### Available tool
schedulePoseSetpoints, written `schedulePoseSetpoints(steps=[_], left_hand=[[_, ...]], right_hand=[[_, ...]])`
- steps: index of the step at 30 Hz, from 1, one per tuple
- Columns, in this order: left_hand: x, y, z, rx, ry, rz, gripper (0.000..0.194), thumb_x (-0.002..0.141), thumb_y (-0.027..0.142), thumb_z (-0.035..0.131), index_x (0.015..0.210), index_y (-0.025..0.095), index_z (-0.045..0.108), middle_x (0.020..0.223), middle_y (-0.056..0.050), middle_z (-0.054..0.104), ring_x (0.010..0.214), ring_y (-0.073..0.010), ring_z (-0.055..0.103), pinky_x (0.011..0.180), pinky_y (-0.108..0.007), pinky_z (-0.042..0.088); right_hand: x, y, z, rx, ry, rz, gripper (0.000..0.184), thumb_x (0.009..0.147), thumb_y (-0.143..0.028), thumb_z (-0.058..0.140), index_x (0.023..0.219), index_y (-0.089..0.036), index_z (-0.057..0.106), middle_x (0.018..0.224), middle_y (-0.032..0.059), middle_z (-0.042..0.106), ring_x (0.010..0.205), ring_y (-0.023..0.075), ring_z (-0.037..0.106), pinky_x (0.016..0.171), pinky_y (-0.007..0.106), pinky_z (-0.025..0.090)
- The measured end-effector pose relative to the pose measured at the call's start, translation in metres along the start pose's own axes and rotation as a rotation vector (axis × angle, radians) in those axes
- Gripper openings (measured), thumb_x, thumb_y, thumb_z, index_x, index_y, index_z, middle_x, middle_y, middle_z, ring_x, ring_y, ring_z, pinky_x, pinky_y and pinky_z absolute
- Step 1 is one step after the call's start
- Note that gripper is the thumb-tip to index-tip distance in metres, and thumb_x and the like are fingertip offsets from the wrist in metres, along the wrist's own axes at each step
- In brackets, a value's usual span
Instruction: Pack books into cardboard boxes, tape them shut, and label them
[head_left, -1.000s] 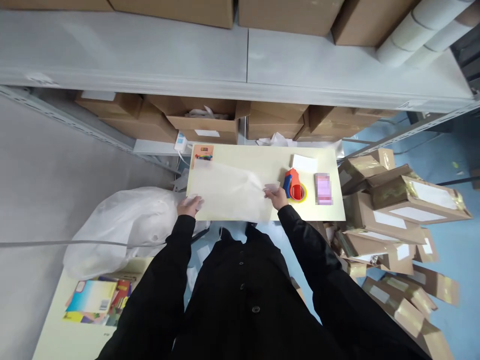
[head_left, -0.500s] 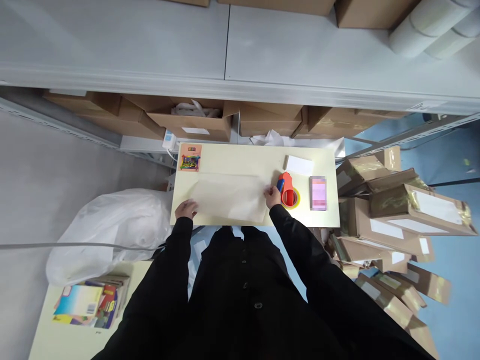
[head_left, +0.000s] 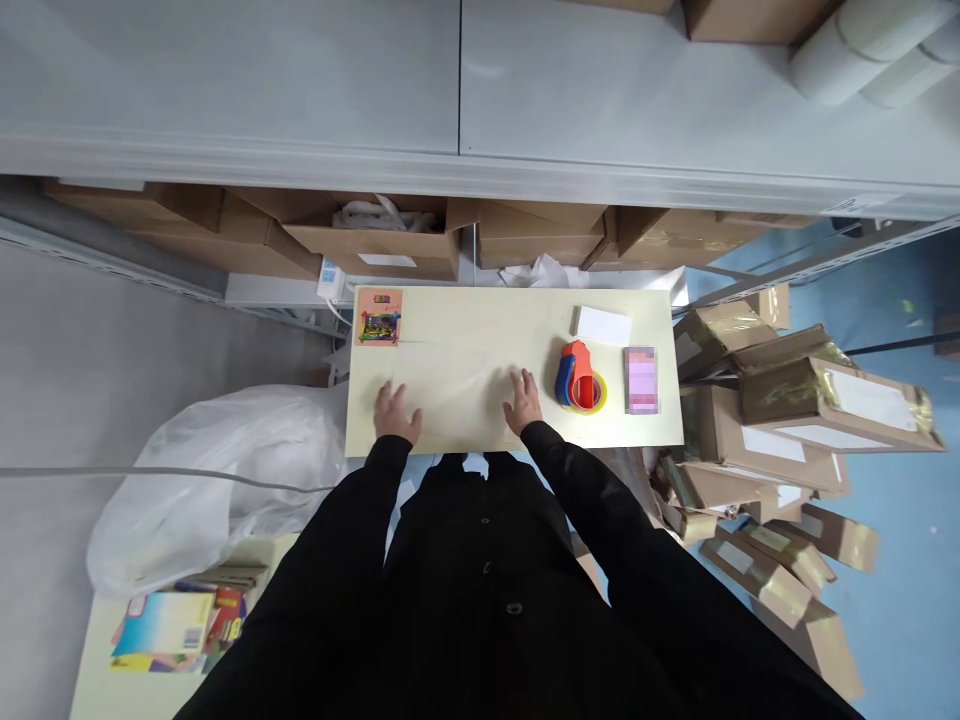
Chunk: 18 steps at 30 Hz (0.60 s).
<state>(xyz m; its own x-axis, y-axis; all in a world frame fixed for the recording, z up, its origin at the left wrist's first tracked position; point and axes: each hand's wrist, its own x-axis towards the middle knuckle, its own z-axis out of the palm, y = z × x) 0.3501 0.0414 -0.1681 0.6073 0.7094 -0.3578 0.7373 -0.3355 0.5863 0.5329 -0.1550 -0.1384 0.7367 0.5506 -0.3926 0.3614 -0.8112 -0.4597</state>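
Note:
On the cream tabletop (head_left: 487, 312) lies a pale sheet of paper (head_left: 454, 390), flat and hard to tell from the surface. My left hand (head_left: 397, 412) rests over its left end with the fingers spread. Toward its right end is my right hand (head_left: 523, 402), fingers apart and holding nothing. A red and blue tape dispenser (head_left: 577, 375) with a yellowish tape roll sits just right of my right hand. Beyond it are a white box-like item (head_left: 603, 326) and a pink, pixelated rectangle (head_left: 641, 380). A colourful pink card or booklet (head_left: 379, 317) lies at the far left corner.
A grey metal shelf (head_left: 300, 90) spans the back, with open cardboard boxes (head_left: 375, 245) below it. Taped cartons (head_left: 847, 405) pile up on the right. At left are a translucent plastic bag (head_left: 217, 480), a stretched cable (head_left: 187, 475) and books (head_left: 165, 625) on another surface.
Both hands have let go of the paper's edges and moved inward over it, fingers now spread. The paper now lies flat on the table. The view has shifted slightly.

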Motion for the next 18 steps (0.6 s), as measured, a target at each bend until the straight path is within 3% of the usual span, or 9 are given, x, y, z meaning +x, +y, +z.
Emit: schedulePoseSetpoints(steps=[2,5,9,18], left_hand=[[-0.002,0.009,0.009,0.126,-0.226,0.155,0.066,0.075,0.027,0.059,0.137,0.013,0.042,0.155,-0.016,0.017,0.144,-0.0331,0.007,0.114,-0.047,0.016],[-0.009,0.016,0.02,0.249,-0.427,0.158,0.071,0.078,0.031,0.057,0.143,0.018,0.033,0.157,-0.014,0.008,0.144,-0.035,0.002,0.112,-0.053,0.018],[-0.019,0.01,0.019,0.283,-0.448,0.112,0.071,0.081,0.031,0.053,0.146,0.021,0.026,0.157,-0.013,0.003,0.144,-0.0339,0.002,0.111,-0.054,0.019],[-0.026,0.008,0.011,0.273,-0.431,0.078,0.07,0.08,0.03,0.055,0.145,0.022,0.029,0.157,-0.014,0.005,0.144,-0.0333,0.007,0.11,-0.055,0.022]], right_hand=[[-0.002,0.0,0.009,-0.034,-0.102,0.001,0.075,0.072,-0.014,0.062,0.141,-0.014,0.035,0.153,0.0172,0.018,0.143,0.0332,0.009,0.113,0.05,0.022],[-0.002,0.0,0.017,-0.068,-0.171,0.015,0.08,0.069,-0.018,0.068,0.142,-0.018,0.035,0.155,0.0167,0.012,0.143,0.0362,0.006,0.11,0.054,0.023],[0.0,0.001,0.019,-0.096,-0.19,-0.011,0.081,0.069,-0.017,0.068,0.142,-0.016,0.034,0.156,0.0183,0.009,0.143,0.0357,0.006,0.111,0.053,0.022],[0.002,-0.002,0.022,-0.112,-0.148,-0.008,0.075,0.07,-0.01,0.064,0.139,-0.018,0.038,0.156,0.0166,0.011,0.143,0.0336,0.008,0.111,0.053,0.023]])
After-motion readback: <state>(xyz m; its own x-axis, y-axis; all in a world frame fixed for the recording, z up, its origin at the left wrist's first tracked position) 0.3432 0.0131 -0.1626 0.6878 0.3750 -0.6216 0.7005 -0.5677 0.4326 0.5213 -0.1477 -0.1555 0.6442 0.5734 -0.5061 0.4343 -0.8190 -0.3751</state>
